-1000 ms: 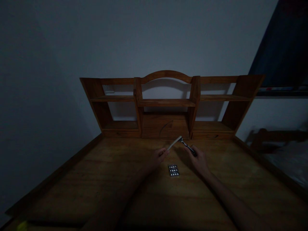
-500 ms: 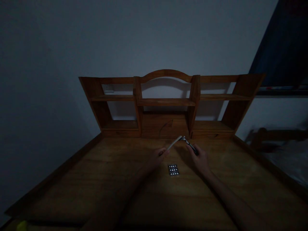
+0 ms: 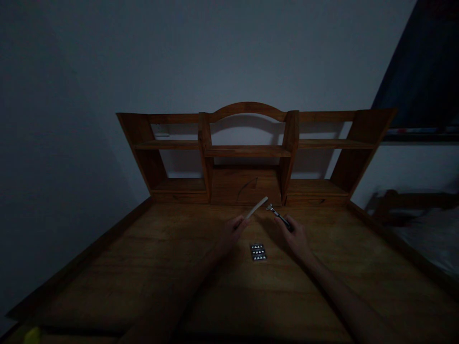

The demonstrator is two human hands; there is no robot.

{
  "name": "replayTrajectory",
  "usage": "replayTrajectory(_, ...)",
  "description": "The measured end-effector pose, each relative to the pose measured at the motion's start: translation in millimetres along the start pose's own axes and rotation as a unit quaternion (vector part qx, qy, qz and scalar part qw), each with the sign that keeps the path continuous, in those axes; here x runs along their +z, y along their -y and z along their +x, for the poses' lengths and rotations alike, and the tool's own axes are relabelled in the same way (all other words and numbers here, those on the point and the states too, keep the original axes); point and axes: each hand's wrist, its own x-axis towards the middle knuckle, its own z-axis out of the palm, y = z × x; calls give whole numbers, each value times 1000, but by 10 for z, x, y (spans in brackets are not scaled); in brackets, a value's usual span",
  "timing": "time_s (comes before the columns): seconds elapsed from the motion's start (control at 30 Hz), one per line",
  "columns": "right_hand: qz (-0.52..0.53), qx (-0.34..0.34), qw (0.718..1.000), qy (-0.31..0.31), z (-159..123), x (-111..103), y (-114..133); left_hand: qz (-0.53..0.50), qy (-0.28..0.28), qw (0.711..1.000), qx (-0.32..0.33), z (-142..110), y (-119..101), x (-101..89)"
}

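Note:
My left hand (image 3: 232,229) is closed round one end of a thin pale stick-like piece (image 3: 256,208) that points up and to the right. My right hand (image 3: 296,235) grips a dark razor handle (image 3: 280,218) whose metal tip points up-left toward the pale piece. The two tips are a little apart. Both hands hover over a wooden desk (image 3: 150,267). A small dark tray of razor cartridges (image 3: 258,252) lies on the desk between my hands, untouched.
A wooden shelf unit (image 3: 247,152) with open compartments stands at the back of the desk against a pale wall. The room is dim. A dark curtain (image 3: 426,71) hangs at upper right, with a bed frame (image 3: 405,203) beyond the desk's right edge.
The pale piece in my left hand has pulled up and to the left, away from the razor handle's tip; they met before and now show a gap. The right hand has barely moved.

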Motion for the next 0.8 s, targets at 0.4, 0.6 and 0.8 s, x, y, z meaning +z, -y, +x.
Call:
replayTrajectory(0.4, 41, -3, 999, 4, 10, -44, 27, 4, 28, 1000, -9, -17, -3, -6)
replayTrajectory(0.6, 53, -1, 998, 32, 6, -66, 47, 8, 39, 999, -1, -22, -4, 35)
replayTrajectory(0.8, 57, 3, 998, 30, -6, -74, 53, 40, 2, 999, 10, -14, 29, 12)
